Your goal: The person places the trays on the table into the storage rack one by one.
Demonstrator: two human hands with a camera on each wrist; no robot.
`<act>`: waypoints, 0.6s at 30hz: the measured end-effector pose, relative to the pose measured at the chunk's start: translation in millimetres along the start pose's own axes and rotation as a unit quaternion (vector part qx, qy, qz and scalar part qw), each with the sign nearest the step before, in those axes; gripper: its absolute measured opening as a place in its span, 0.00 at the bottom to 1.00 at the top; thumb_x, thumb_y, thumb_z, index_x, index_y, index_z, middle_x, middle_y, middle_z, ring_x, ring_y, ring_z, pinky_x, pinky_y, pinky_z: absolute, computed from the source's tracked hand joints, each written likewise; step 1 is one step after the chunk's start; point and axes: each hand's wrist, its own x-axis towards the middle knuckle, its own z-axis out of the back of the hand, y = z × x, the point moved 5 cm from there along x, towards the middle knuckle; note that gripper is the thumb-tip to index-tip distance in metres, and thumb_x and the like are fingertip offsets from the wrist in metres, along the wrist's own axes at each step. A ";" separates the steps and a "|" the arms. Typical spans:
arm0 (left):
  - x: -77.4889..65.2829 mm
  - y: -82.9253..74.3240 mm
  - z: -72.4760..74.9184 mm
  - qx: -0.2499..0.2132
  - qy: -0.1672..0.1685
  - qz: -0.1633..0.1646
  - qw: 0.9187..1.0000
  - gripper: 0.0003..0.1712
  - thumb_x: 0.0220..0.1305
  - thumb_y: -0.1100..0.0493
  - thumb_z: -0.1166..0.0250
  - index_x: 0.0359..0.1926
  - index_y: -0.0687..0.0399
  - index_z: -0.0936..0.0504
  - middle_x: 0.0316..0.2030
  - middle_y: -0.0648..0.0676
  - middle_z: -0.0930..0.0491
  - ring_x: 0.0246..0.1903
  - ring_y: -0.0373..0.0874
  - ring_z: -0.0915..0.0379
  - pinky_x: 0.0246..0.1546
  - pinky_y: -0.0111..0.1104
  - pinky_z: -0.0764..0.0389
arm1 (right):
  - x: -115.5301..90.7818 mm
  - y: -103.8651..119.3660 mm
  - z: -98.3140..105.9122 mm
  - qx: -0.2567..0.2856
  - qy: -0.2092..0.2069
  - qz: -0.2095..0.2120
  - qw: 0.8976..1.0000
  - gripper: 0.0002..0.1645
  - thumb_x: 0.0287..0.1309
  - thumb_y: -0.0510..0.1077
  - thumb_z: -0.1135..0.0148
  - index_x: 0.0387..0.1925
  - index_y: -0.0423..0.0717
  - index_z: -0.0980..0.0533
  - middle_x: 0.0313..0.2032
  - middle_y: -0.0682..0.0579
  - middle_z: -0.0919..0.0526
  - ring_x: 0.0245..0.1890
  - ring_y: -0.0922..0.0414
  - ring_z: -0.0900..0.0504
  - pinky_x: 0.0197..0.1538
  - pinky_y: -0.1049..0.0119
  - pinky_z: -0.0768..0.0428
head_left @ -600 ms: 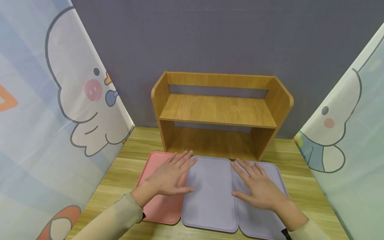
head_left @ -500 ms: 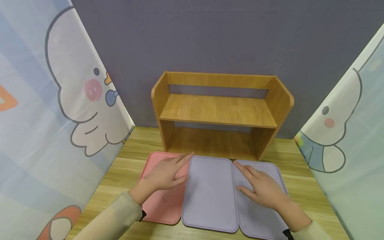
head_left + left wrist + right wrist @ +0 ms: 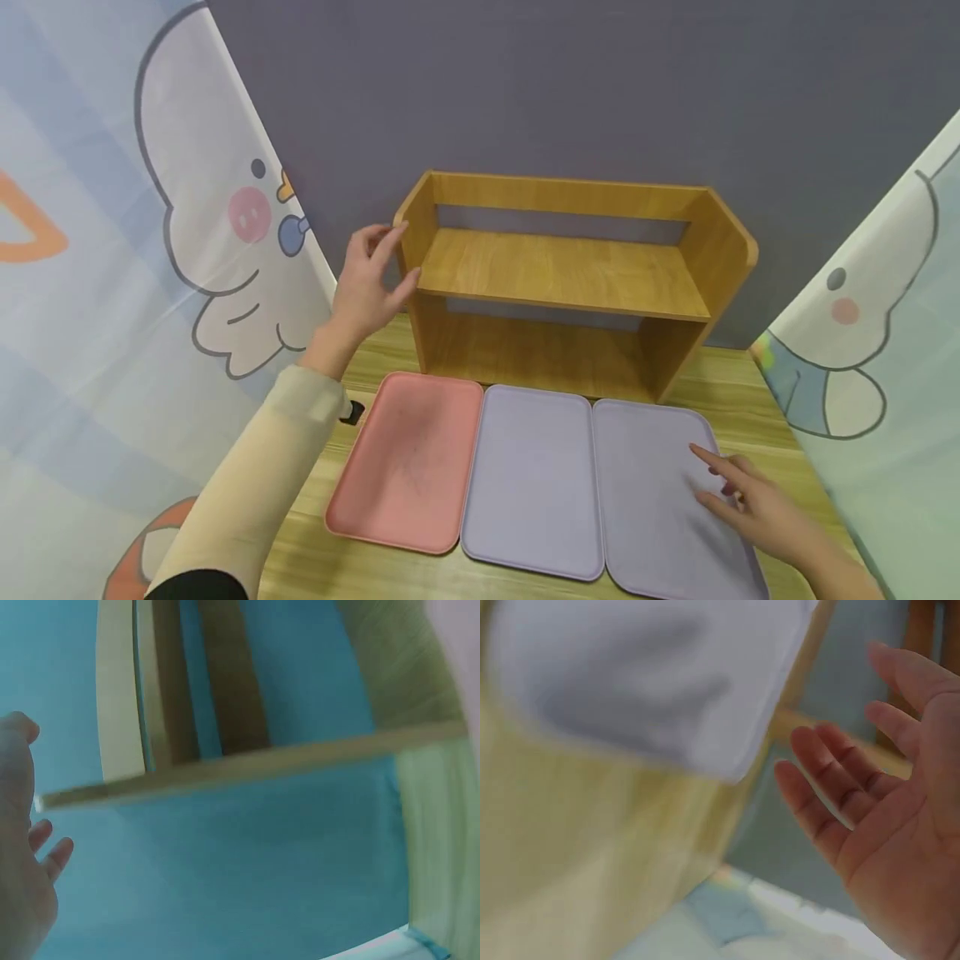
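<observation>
A two-tier wooden shelf (image 3: 562, 267) stands behind the trays. My left hand (image 3: 363, 287) is raised at the front edge of its left side panel (image 3: 420, 221). In the left wrist view, that panel (image 3: 247, 761) ends between the thumb and the bent fingers of the left hand (image 3: 22, 862), with a gap showing. Over the right part of the right lavender tray (image 3: 660, 492) hovers my right hand (image 3: 765, 508), index finger extended and other fingers loosely bent. The right wrist view shows nothing held in the right hand (image 3: 900, 810).
A pink tray (image 3: 408, 458) and another lavender tray (image 3: 534, 483) lie side by side with the right one on the wood-grain table (image 3: 300, 542). Cartoon-print cloths (image 3: 225, 333) hang at both sides, and a grey backdrop (image 3: 570, 92) rises behind.
My left hand has moved up and away from above the pink tray to the shelf's left panel. The right hand has shifted right and nearer the body. The head view has turned slightly.
</observation>
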 end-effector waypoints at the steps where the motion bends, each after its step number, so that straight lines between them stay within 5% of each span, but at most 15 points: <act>1: 9.0 6.4 0.5 -0.006 0.012 0.014 1.000 0.40 0.74 0.55 0.28 0.82 0.55 0.31 0.72 0.73 0.34 0.68 0.69 0.30 0.67 0.61 0.24 | -6.7 -10.8 -0.3 0.012 0.023 -0.027 0.999 0.42 0.67 0.45 0.23 0.80 0.53 0.27 0.48 0.48 0.22 0.36 0.73 0.28 0.33 0.68 0.25; 6: 40.8 30.2 -2.5 -0.044 0.082 0.082 0.992 0.41 0.79 0.52 0.33 0.86 0.50 0.37 0.80 0.67 0.39 0.78 0.65 0.37 0.76 0.61 0.30 | -39.8 -54.4 -6.3 0.045 0.138 -0.101 0.984 0.40 0.77 0.48 0.32 0.83 0.47 0.33 0.48 0.42 0.24 0.35 0.75 0.29 0.36 0.69 0.21; 12: 58.4 48.1 -0.8 -0.065 0.117 0.123 0.983 0.37 0.83 0.52 0.39 0.87 0.47 0.37 0.80 0.65 0.35 0.78 0.64 0.35 0.76 0.59 0.29 | -66.8 -77.1 -33.3 0.152 0.264 -0.190 0.933 0.44 0.79 0.53 0.36 0.84 0.40 0.40 0.46 0.47 0.29 0.38 0.66 0.32 0.39 0.71 0.29; 15: 57.8 52.9 -1.8 -0.065 0.124 0.141 0.980 0.36 0.84 0.51 0.41 0.87 0.44 0.37 0.58 0.65 0.18 0.57 0.62 0.20 0.63 0.52 0.20 | -73.7 -79.9 -42.6 0.168 0.271 -0.193 0.928 0.44 0.77 0.52 0.33 0.82 0.37 0.38 0.40 0.50 0.33 0.36 0.64 0.36 0.36 0.68 0.35; 18: 54.6 55.8 -2.5 -0.060 0.123 0.161 0.977 0.34 0.84 0.50 0.43 0.86 0.38 0.36 0.28 0.55 0.22 0.30 0.53 0.21 0.42 0.43 0.19 | -76.1 -79.7 -46.6 0.153 0.263 -0.158 0.939 0.41 0.76 0.52 0.32 0.83 0.46 0.34 0.36 0.53 0.35 0.32 0.65 0.39 0.33 0.68 0.37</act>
